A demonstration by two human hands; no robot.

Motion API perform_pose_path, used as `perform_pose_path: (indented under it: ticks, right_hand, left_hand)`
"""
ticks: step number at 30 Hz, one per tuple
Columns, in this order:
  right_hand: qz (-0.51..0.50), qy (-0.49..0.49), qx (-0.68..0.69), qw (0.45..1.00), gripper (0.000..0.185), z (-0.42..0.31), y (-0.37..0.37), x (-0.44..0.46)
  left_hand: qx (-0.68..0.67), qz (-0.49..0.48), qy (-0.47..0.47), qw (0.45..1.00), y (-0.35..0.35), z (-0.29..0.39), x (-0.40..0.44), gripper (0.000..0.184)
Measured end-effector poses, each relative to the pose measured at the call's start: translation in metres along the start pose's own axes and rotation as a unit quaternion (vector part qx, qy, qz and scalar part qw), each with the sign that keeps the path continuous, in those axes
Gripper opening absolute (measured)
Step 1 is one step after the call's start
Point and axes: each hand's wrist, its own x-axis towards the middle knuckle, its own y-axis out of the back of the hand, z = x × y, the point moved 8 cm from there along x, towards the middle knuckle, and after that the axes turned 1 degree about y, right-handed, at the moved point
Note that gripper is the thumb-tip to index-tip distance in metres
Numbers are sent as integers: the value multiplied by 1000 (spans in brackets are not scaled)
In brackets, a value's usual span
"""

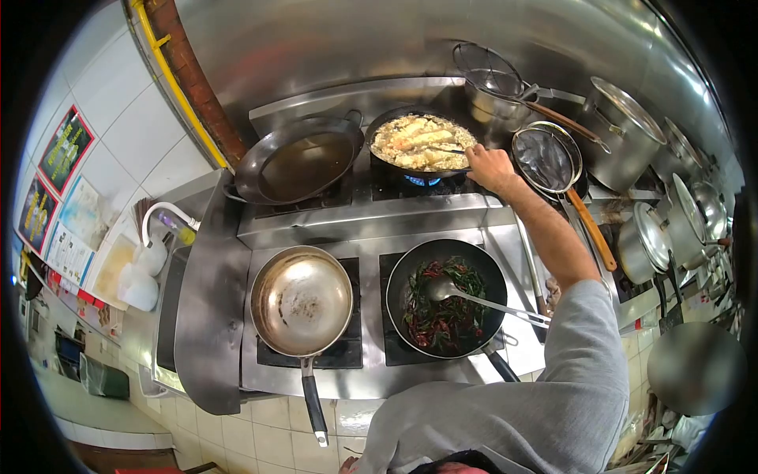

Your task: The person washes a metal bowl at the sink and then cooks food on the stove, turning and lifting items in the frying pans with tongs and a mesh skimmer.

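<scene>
My right hand (491,167) reaches over the back burner, its fingers closed on a thin metal utensil (448,149) whose exact kind I cannot make out. The utensil's far end lies among long golden battered pieces (422,136) frying in bubbling oil. They fill a dark wok (380,162) above a blue flame (423,182). Only a sliver of my left hand (350,464) shows at the bottom edge, low beside my body, with its fingers mostly hidden. In front of me, a black frying pan (401,272) contains dark greens and red chilli pieces, with a metal ladle (482,301) resting in it.
A bare steel frying pan (302,296) sits on the front left burner. Behind it stands a wide wok of dark oil (251,170). To the right are strainers with wooden handles (588,229), a tall stockpot (624,138) and a lidded pot (643,241). A sink tap (167,207) is at left.
</scene>
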Motion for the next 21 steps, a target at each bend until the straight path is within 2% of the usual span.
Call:
perform_pose_path:
  ticks: [1, 2, 5, 13, 17, 19, 21]
  right_hand:
    - [20, 18, -16, 1000, 40, -6, 4, -2]
    - [19, 17, -16, 1000, 40, -8, 0, -1]
    - [103, 50, -55, 992, 22, -18, -4, 2]
    - [94, 79, -109, 986, 18, -30, -22, 19]
    - [75, 64, -100, 990, 18, -32, -28, 25]
    - [67, 59, -88, 992, 19, -33, -31, 28]
    - [61, 70, -105, 990, 16, -38, -33, 31]
  left_hand:
    - [0, -2, -2, 1000, 1, 0, -1, 63]
    - [-3, -4, -3, 1000, 1, 2, -1, 63]
    - [-5, -11, -6, 1000, 3, 5, -1, 66]
    - [-34, -43, -18, 998, -1, 6, -7, 71]
    - [-33, -20, -25, 999, -2, 0, -4, 68]
    - [23, -115, -105, 987, -11, 5, 10, 67]
    - [24, -92, -70, 993, -4, -3, 14, 66]
